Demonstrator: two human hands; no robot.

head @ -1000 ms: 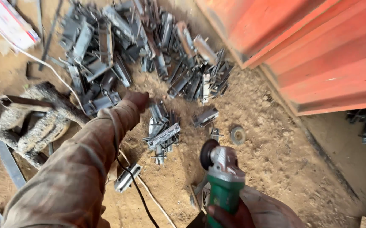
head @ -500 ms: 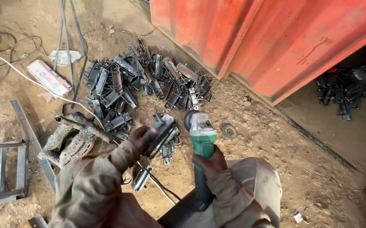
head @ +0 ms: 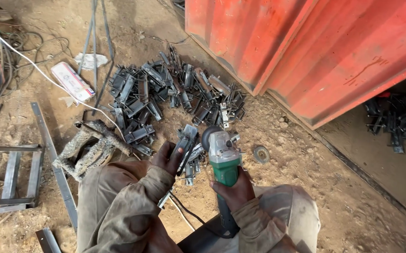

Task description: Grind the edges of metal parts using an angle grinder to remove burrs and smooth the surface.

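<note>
Fingers of left hand (head: 169,158) grip metal bracket (head: 184,143); right hand (head: 235,191) clasps green grinder (head: 222,161).

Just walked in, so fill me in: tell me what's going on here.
A person sitting on dirt ground holds a green angle grinder in the right hand and a small metal bracket in the left hand, the two close together. A pile of similar metal pieces lies ahead, beside a red metal container. A loose grinding disc lies on the ground nearby.
</note>
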